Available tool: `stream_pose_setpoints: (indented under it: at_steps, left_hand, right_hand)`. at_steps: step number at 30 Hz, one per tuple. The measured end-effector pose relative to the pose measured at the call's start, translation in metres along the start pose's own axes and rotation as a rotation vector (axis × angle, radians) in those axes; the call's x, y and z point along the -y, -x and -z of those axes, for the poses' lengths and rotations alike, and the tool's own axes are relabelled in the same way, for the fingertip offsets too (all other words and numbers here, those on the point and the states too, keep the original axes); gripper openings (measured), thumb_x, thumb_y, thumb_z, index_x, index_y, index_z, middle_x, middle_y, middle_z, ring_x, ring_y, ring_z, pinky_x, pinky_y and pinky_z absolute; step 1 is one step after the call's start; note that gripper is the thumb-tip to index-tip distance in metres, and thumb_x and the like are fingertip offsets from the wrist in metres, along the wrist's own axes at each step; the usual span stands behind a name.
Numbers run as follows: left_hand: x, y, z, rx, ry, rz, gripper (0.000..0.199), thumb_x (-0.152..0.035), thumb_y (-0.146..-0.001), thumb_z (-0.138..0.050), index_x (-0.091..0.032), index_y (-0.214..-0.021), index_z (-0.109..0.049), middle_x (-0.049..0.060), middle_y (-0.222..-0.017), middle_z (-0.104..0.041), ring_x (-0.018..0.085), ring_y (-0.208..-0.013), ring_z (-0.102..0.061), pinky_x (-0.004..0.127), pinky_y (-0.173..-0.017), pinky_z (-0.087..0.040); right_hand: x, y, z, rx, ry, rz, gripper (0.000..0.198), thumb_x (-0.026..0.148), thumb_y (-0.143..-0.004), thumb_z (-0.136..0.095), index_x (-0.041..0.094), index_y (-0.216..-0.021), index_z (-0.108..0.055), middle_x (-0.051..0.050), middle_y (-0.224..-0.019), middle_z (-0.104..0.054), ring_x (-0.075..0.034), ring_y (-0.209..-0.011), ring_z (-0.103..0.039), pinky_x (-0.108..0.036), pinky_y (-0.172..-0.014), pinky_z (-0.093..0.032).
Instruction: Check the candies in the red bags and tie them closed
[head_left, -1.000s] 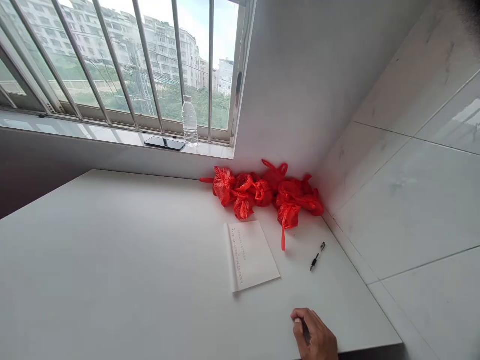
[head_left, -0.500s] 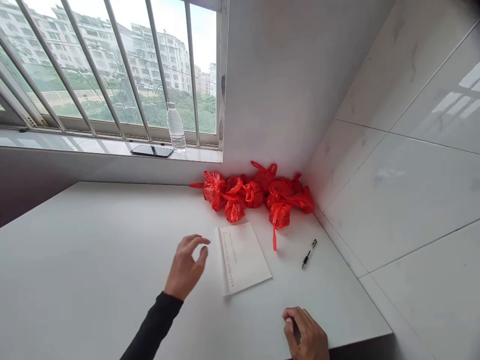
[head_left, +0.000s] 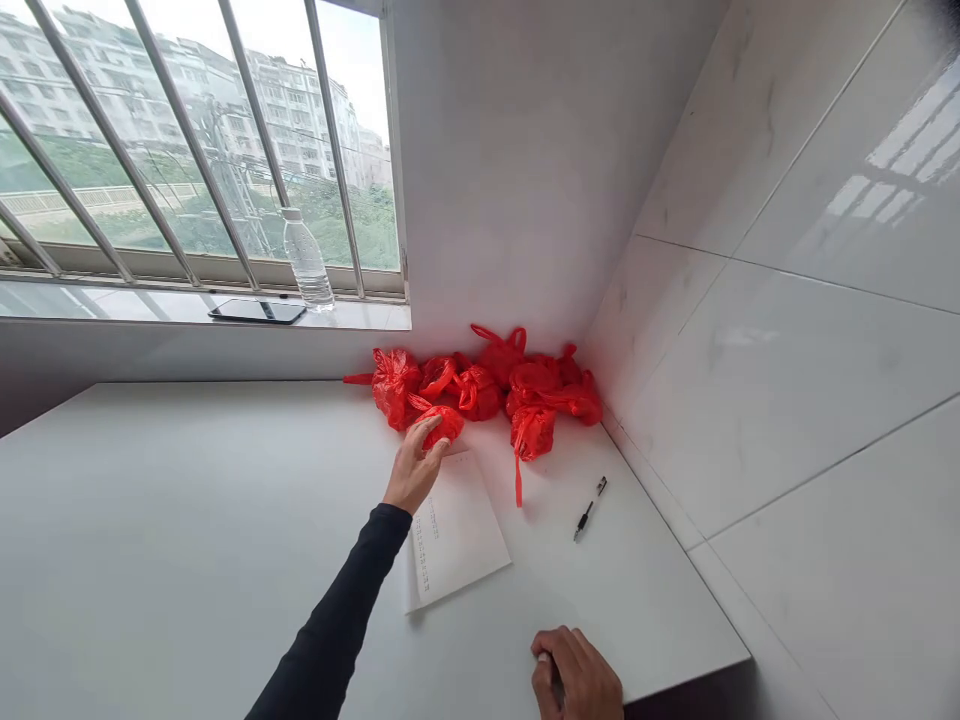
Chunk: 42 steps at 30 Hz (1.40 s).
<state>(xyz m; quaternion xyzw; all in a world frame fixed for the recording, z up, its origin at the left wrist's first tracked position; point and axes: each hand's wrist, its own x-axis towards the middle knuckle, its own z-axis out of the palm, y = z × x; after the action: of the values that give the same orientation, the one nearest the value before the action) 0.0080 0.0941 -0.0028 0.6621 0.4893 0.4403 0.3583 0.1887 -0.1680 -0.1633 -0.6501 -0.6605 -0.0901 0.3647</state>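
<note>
Bag (head_left: 442, 424), a small red knotted one, lies at the near edge of a row of red bags (head_left: 525, 385) in the bench (head_left: 187, 520) corner; the left hand (head_left: 414, 468) reaches it, fingers (head_left: 427, 430) half spread and touching it, not closed around it. Paper (head_left: 457, 530) lies just under that hand, a pen (head_left: 589, 507) to its right. The right hand (head_left: 574, 680) rests curled at the bench edge; whether it holds something I cannot tell. On the sill stand a bottle (head_left: 307, 260) and phone (head_left: 257, 311).

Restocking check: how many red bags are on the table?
About 7 red bags, clustered along the back wall into the corner; left hand touches the nearest. Overlaps may hide others.
</note>
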Motion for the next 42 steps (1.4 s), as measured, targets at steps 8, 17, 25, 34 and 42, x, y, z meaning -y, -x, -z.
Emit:
stream_pose_setpoints:
  at_steps: [8,17,25,34,42]
  left_hand:
    - [-0.039,0.162,0.023,0.255,0.182,0.090,0.026,-0.043,-0.094,-0.065,-0.028,-0.111,-0.078,0.007,-0.125,-0.071,0.026,-0.115,-0.068,0.035,-0.093,-0.058]
    - [-0.032,0.230,0.028,0.474,0.060,0.188,0.019,-0.028,-0.092,-0.056,-0.022,-0.077,-0.066,0.005,-0.085,-0.066,0.019,-0.078,-0.061,0.030,-0.074,-0.052]
    - [-0.037,0.231,0.024,0.495,-0.031,0.078,0.015,-0.014,-0.082,-0.052,-0.021,-0.073,-0.062,0.001,-0.078,-0.062,0.015,-0.071,-0.053,0.027,-0.068,-0.044]
    - [-0.003,0.219,0.040,-0.099,-0.169,0.256,0.038,-0.052,-0.100,-0.044,-0.024,-0.111,-0.067,0.003,-0.082,-0.065,0.022,-0.077,-0.064,0.034,-0.070,-0.052]
    - [-0.020,0.242,0.000,0.323,-0.277,-0.040,0.030,-0.020,-0.089,-0.058,-0.030,-0.113,-0.073,0.008,-0.115,-0.072,0.026,-0.109,-0.065,0.039,-0.093,-0.057]
  right_hand:
    - [0.003,-0.011,0.026,0.161,-0.291,-0.286,0.028,0.031,-0.104,-0.041,0.023,-0.098,-0.067,0.000,-0.074,-0.066,-0.017,-0.060,-0.062,-0.027,-0.057,-0.048]
    - [0.021,-0.056,0.064,0.429,-0.557,-0.028,0.048,0.027,-0.106,-0.045,0.032,-0.154,-0.044,-0.010,-0.143,-0.055,-0.025,-0.127,-0.056,-0.041,-0.103,-0.056]
    - [0.031,-0.070,0.060,0.488,-0.628,0.071,0.013,0.017,-0.095,-0.055,0.022,-0.104,-0.063,-0.008,-0.120,-0.061,-0.026,-0.118,-0.054,-0.044,-0.100,-0.051]
    - [0.026,-0.072,0.081,0.440,-0.588,-0.046,0.007,0.020,-0.098,-0.051,0.023,-0.092,-0.054,-0.002,-0.088,-0.062,-0.021,-0.084,-0.057,-0.035,-0.076,-0.050]
    - [0.032,-0.068,0.080,0.481,-0.620,-0.089,0.013,0.012,-0.091,-0.053,0.023,-0.086,-0.049,0.000,-0.083,-0.059,-0.020,-0.082,-0.055,-0.033,-0.075,-0.048]
